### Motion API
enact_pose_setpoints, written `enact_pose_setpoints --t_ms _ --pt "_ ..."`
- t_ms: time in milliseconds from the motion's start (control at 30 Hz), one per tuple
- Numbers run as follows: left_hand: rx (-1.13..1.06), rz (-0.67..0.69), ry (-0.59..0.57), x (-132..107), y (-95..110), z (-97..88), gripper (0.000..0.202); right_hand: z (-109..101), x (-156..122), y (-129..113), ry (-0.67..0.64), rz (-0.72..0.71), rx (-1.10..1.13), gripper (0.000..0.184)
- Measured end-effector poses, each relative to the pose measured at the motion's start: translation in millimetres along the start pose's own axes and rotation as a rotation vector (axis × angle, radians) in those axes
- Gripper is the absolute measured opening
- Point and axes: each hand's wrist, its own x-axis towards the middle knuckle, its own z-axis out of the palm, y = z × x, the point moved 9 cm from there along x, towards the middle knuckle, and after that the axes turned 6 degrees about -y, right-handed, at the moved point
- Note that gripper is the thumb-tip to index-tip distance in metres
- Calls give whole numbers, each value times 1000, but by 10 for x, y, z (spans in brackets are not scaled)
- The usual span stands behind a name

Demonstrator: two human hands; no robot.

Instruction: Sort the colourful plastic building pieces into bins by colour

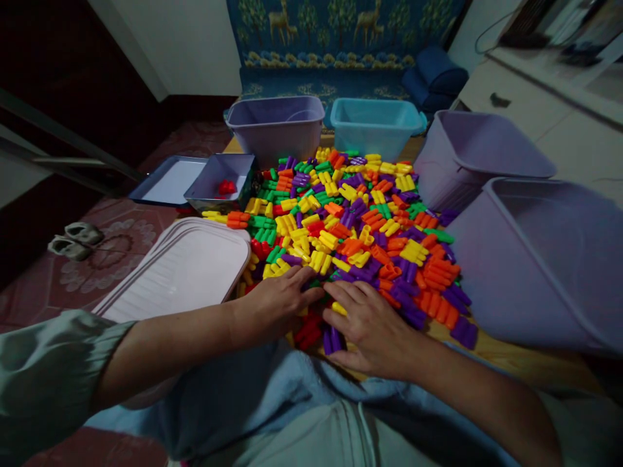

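Observation:
A wide heap of plastic bullet-shaped building blocks (318, 243) in yellow, orange, purple, green and red covers the wooden table. At the near edge of the heap, my left hand (277, 301) reaches in with its fingers stretched out and thumb apart; some fingertips are hidden among the blocks. My right hand (367, 324) lies over the blocks beside it, fingers spread. Under its fingers show a yellow block (339, 309) and a purple block (333, 340). Red blocks (308, 329) lie between the two hands. Neither hand visibly grips a block.
Behind the heap stand a purple bin (275, 133) and a turquoise bin (377, 133). Two more purple bins (450, 172) (516, 279) line the right side. To the left are stacked pale lids (195, 259), a tin box (219, 172) holding red pieces, and its lid (170, 180).

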Motion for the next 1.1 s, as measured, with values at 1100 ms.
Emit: enact_pose_setpoints --t_ms 1100 --pt "-217 -217 14 188 -242 63 72 -46 255 -77 -69 -51 -115 55"
